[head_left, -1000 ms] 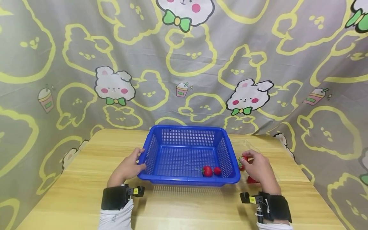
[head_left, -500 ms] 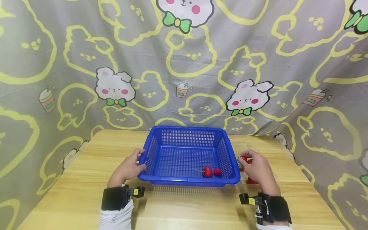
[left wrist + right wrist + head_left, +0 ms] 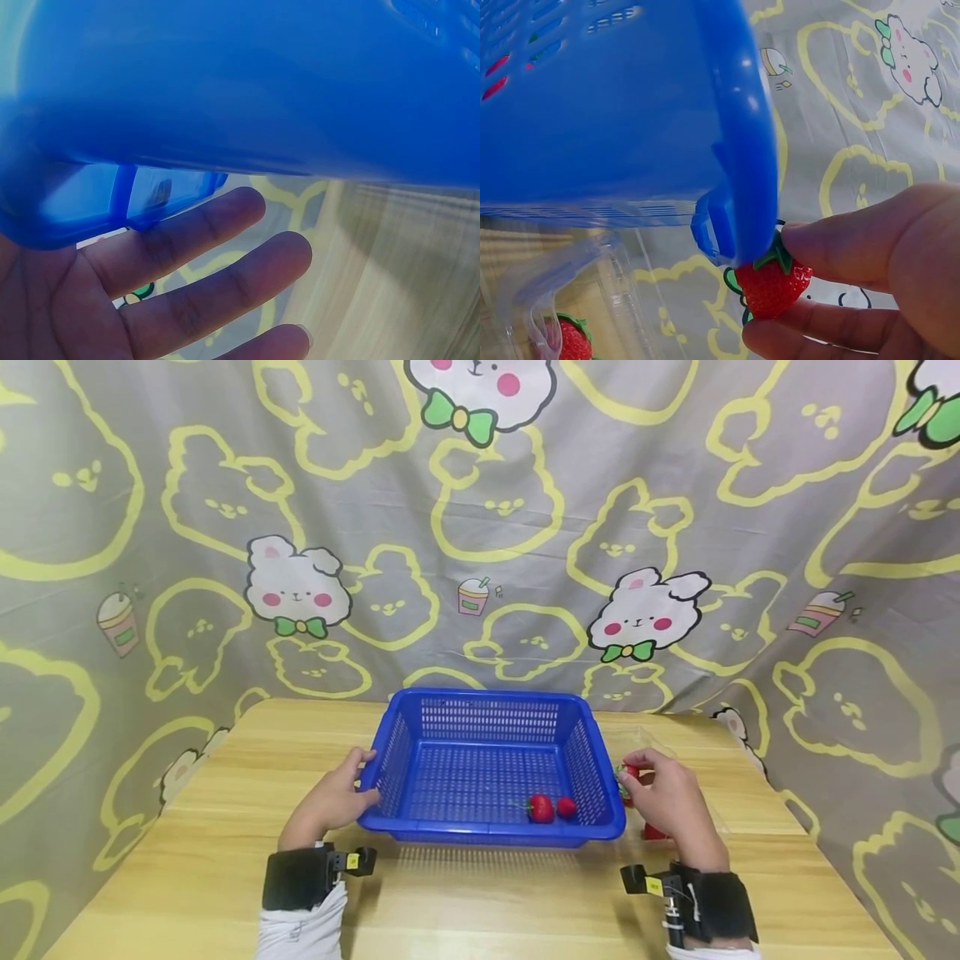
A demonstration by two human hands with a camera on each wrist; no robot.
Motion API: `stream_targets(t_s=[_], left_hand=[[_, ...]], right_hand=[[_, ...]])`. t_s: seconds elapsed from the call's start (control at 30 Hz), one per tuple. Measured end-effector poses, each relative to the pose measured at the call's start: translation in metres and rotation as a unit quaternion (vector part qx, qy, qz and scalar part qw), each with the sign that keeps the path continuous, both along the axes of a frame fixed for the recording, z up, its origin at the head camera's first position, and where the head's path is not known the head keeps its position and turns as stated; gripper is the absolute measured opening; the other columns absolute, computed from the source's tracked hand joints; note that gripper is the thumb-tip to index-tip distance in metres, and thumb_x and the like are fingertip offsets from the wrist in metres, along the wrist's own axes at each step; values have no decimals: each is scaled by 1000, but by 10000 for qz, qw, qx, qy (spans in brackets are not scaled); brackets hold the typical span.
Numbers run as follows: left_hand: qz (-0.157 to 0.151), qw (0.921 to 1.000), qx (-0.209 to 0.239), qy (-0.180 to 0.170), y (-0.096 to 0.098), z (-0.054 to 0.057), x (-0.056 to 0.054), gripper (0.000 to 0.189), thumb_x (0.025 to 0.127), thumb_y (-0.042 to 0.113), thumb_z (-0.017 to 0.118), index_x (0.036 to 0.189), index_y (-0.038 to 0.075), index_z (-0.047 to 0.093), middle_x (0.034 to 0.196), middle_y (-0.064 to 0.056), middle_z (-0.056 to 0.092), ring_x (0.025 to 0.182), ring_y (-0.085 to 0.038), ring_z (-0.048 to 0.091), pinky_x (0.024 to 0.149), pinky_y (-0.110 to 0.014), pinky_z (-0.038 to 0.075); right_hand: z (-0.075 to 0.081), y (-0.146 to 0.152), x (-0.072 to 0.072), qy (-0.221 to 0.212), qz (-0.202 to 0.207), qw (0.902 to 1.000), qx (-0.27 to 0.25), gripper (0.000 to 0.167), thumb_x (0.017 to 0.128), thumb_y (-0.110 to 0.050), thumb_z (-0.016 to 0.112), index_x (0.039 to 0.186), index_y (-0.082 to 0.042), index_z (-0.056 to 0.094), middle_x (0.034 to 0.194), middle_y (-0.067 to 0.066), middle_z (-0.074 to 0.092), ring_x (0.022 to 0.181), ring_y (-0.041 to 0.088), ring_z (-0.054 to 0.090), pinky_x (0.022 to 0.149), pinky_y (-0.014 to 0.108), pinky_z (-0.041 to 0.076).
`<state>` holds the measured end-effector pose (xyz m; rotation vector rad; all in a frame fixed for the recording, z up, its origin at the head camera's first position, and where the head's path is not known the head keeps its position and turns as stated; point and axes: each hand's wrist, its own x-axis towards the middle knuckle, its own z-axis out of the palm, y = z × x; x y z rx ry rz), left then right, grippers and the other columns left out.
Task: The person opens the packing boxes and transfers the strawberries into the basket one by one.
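Edging slightly leftward over the last second, the right hand (image 3: 663, 789) has brought a red strawberry (image 3: 772, 291) just beside the right rim of the blue basket (image 3: 491, 828). Thumb and fingers pinch it; whether it touches the rim, I cannot tell. The shift is small, so the fruit is nearer the basket but, as I judge it, remains outside, and the count inside is unchanged. A larger strawberry (image 3: 541, 808) and a smaller strawberry (image 3: 566, 807) lie within, in the near right corner, as before. Another strawberry (image 3: 574, 341) sits in the clear plastic tray (image 3: 529, 292) on the table (image 3: 465, 902). Meanwhile the left hand (image 3: 336, 793) stays at the basket's left side, three straight fingers spread apart below the rim.
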<state>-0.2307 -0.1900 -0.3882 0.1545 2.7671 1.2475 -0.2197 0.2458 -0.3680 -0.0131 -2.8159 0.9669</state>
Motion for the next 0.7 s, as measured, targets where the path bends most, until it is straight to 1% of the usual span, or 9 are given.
stream_targets(t_s=[0.33, 0.7], left_hand=[[-7, 10000, 25, -8, -2, 1, 0, 54, 92, 7, 55, 141, 1, 33, 137, -35, 44, 121, -51, 48, 89, -59, 49], [-14, 10000, 50, 19, -1, -2, -2, 54, 92, 6, 56, 141, 0, 33, 137, -35, 44, 121, -52, 48, 88, -59, 50]], right_hand=[[2, -4, 2, 108, 93, 9999, -9, 31, 95, -17, 62, 121, -1, 59, 109, 22, 65, 97, 39, 64, 78, 52, 56], [4, -8, 3, 135, 151, 9998, -59, 32, 94, -17, 63, 121, -1, 60, 110, 23, 65, 97, 39, 64, 71, 46, 59]])
